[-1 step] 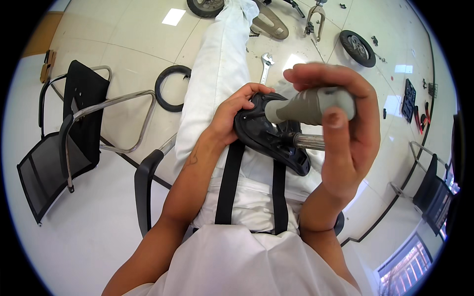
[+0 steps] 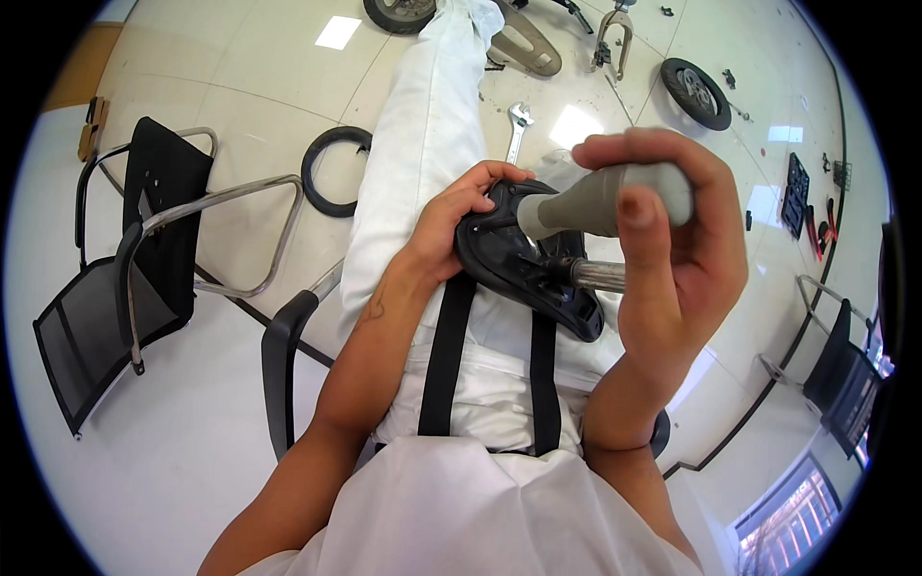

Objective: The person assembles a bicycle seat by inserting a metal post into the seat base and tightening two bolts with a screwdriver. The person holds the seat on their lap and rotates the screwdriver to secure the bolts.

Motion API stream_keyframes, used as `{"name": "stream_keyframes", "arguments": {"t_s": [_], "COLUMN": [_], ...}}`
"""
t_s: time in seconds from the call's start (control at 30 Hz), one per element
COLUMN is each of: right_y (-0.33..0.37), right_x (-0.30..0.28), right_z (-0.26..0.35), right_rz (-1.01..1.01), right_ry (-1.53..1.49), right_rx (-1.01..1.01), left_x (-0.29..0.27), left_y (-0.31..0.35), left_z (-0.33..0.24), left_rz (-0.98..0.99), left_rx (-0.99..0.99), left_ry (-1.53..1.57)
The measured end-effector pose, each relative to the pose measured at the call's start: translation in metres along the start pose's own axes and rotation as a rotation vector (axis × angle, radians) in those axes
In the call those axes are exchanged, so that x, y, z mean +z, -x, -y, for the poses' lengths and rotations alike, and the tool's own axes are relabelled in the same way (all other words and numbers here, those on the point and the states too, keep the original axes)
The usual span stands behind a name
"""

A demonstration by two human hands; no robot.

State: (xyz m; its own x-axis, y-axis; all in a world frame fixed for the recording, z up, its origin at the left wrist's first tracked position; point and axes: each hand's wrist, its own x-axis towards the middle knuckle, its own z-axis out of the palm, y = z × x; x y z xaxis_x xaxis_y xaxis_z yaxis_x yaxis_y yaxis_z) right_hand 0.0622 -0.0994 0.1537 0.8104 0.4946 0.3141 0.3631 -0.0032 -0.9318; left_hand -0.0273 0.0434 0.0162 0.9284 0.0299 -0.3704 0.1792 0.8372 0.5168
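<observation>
Upside down on my lap is a black bicycle saddle [image 2: 495, 248], its metal seat post [image 2: 597, 276] pointing to the right. My left hand [image 2: 456, 213] grips the saddle's far left edge, fingers over the rim. A screwdriver with a thick grey handle [image 2: 586, 204] stands against the saddle's underside; its tip is hidden. Curled round the butt of that handle is my right hand [image 2: 687, 230], thumb on the near side and fingers on the far side. The hand covers the outer end of the post.
An adjustable wrench [image 2: 519, 130] lies on the floor beyond the saddle. A black tyre [image 2: 331, 173] is left of my leg, with a black chair [image 2: 163, 221] farther left. A small wheel [image 2: 695, 94], a fork [image 2: 613, 38] and a tool case [image 2: 794, 197] lie to the right.
My right hand has shifted slightly to the right and turned a little about the screwdriver handle. My left hand and the saddle have stayed put.
</observation>
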Motion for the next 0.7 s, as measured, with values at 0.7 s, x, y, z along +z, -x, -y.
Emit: {"name": "stream_keyframes", "arguments": {"t_s": [0.7], "right_y": [0.003], "right_x": [0.016], "right_z": [-0.006], "right_rz": [-0.055], "right_ry": [-0.114], "right_rx": [-0.103], "left_x": [0.000], "left_y": [0.001], "left_z": [-0.001], "left_rz": [0.002], "left_rx": [0.001], "left_ry": [-0.008]}}
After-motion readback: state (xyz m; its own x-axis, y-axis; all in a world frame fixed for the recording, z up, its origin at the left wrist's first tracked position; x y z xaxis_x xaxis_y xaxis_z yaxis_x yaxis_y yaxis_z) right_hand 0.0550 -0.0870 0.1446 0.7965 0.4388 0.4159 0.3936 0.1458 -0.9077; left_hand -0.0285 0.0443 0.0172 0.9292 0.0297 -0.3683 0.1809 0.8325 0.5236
